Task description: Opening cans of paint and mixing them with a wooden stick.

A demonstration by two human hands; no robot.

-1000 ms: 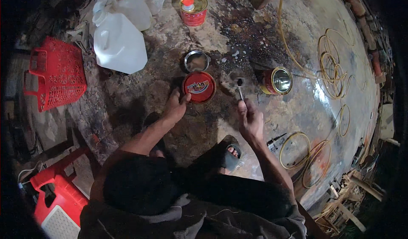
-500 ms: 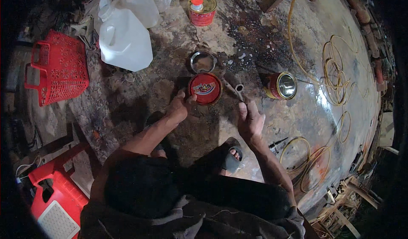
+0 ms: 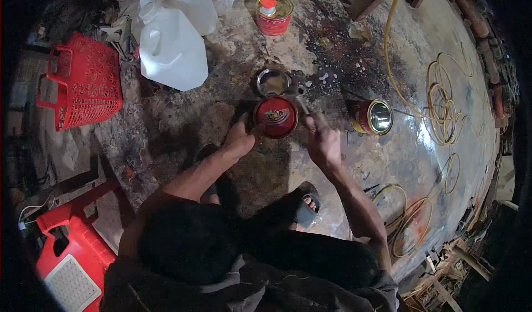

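In front of me stands a paint can with a red lid (image 3: 275, 118), seen from above. My left hand (image 3: 241, 139) grips its left side, with the thumb at the rim and the other fingers partly hidden. My right hand (image 3: 324, 145), blurred by motion, is closed around a metal wrench (image 3: 301, 97) with a hollow round end. The wrench's head is at the right edge of the lid; whether it touches cannot be told. Touching or nearly touching the can's far side is a round metal ring or lid (image 3: 273, 82). To the right, an opened can (image 3: 380, 117) shows a shiny inside.
White plastic jugs (image 3: 174, 51) and a red basket (image 3: 83, 84) stand at the left. Farther back is a red can with a pump bottle top (image 3: 274, 15). Yellow hose (image 3: 438, 112) coils across the right side. A red plastic chair (image 3: 77, 251) is at lower left.
The wrench has swung left and up toward the lid's right edge, with my right hand moving slightly left. The whole view has shifted a little. My left hand still holds the can.
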